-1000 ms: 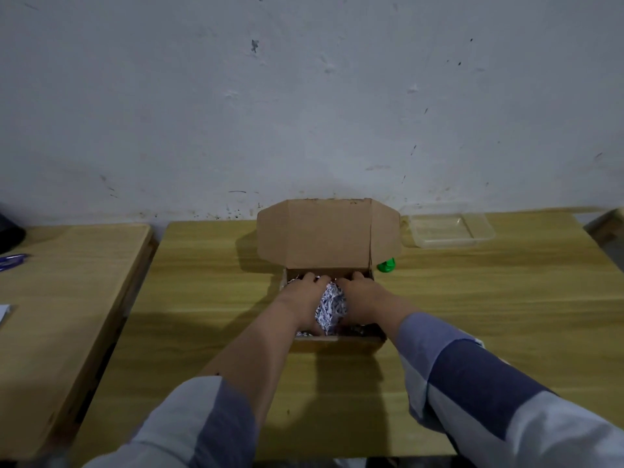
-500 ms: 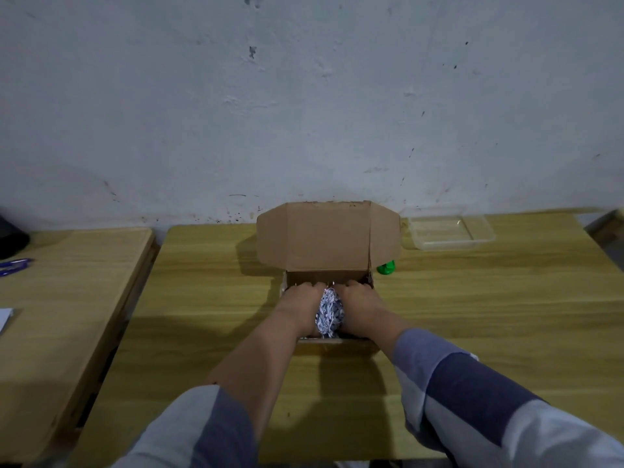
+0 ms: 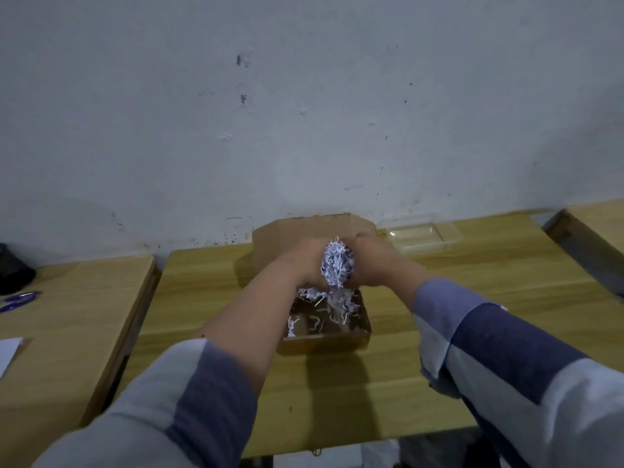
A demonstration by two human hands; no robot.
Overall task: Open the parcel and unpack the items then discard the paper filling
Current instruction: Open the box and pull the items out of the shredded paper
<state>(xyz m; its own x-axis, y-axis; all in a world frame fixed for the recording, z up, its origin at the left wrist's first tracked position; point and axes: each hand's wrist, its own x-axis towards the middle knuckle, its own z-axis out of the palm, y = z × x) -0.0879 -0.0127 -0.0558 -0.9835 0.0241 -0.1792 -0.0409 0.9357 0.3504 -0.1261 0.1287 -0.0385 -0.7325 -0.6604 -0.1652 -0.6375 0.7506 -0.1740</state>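
A brown cardboard parcel box [image 3: 324, 342] stands open on the wooden table [image 3: 456, 298], its lid [image 3: 270, 241] tilted up towards the wall. My left hand [image 3: 302, 263] and my right hand [image 3: 369, 265] press together on a wad of shredded white paper filling [image 3: 337, 265], held above the box. Loose shreds [image 3: 314, 312] trail down from the wad and lie scattered on the box floor. Anything else inside the box is hidden.
A clear plastic tray [image 3: 422, 236] sits at the back right by the wall. A second wooden table [image 3: 67, 332] stands to the left with a blue pen [image 3: 20, 298], a white sheet [image 3: 8, 351] and a dark object [image 3: 13, 273]. Another surface [image 3: 601, 224] starts at the far right.
Both hands have lifted the squeezed wad of shredded paper up out of the box; shreds now trail below it. The camera has tilted, and the green object beside the lid is now hidden.
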